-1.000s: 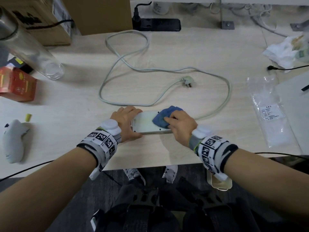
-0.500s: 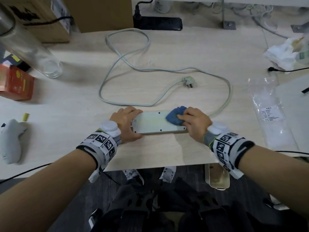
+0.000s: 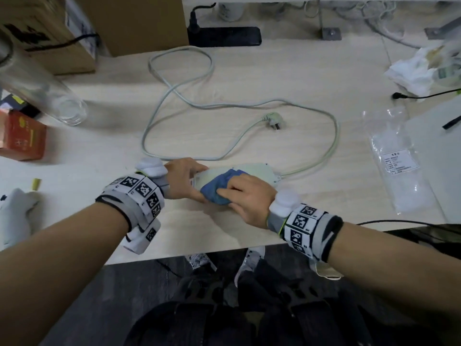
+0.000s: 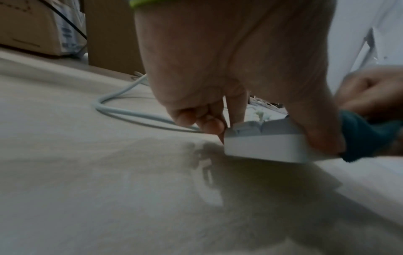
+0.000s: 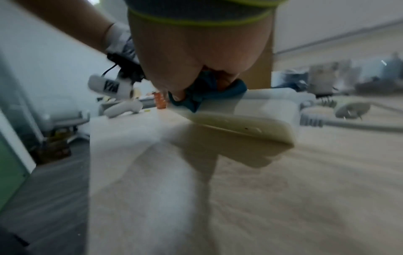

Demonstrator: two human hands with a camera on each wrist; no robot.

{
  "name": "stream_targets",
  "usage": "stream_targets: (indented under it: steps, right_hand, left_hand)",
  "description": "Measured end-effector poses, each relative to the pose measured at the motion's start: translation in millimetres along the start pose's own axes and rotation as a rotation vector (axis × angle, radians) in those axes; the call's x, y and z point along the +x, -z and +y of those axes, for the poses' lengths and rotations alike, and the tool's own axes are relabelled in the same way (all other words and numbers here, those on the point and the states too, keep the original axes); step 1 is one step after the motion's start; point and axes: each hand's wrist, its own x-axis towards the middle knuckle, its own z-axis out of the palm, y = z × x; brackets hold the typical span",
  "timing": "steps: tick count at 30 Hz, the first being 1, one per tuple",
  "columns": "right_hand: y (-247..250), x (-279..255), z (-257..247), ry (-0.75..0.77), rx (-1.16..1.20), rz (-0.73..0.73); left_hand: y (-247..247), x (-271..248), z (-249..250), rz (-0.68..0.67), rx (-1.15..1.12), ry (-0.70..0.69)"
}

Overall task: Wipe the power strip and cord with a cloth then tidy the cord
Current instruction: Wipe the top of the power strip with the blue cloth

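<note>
A white power strip [image 3: 257, 171] lies near the table's front edge, tilted up off the wood on one side [image 5: 246, 120]. My left hand [image 3: 185, 179] grips its left end, thumb and fingers pinching the end [image 4: 261, 139]. My right hand [image 3: 245, 196] holds a blue cloth [image 3: 218, 189] bunched against the strip's top and front-left part; the cloth [image 5: 209, 96] shows under my palm. The pale grey cord [image 3: 334, 128] runs from the strip's right end in wide loose loops across the table to its plug [image 3: 273, 121].
A glass tumbler [image 3: 50, 96] and red box [image 3: 20, 136] stand at left, with a white controller [image 3: 15, 216] at the front left. Cardboard boxes [image 3: 134, 21] and a black power strip [image 3: 224, 36] sit behind. A plastic bag [image 3: 396, 158] and crumpled tissue [image 3: 419, 71] lie right.
My right hand slid the cloth right along the strip, then back to its left part. The strip now sits turned and tilted up, my left hand still holding its end.
</note>
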Motion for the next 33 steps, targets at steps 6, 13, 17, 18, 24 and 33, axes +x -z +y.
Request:
stream_targets:
  steps: [6, 13, 17, 18, 24, 33]
  right_hand:
    - [7.9, 2.9, 13.3, -0.020, -0.069, -0.018]
    - [41.8, -44.6, 57.0, -0.176, -0.129, 0.016]
    - [55.6, -60.4, 67.1, -0.451, -0.072, 0.151]
    - [58.0, -60.8, 68.4, -0.510, -0.046, 0.173]
    - [58.1, -52.5, 68.5, -0.617, 0.034, 0.192]
    - [74.2, -43.8, 70.5, -0.652, 0.078, 0.286]
  left_hand:
    - [3.4, 3.9, -2.4, -0.118, -0.074, 0.095]
    - [3.0, 5.5, -1.1, -0.093, 0.061, 0.143]
    - [-7.5, -0.6, 7.6, 0.143, 0.180, 0.102]
    - [-10.8, -1.1, 7.8, 0.179, 0.229, 0.083]
    - [-22.0, -3.2, 20.0, 0.117, 0.111, 0.197]
    - [-10.5, -8.7, 30.7, 0.486, 0.156, -0.127]
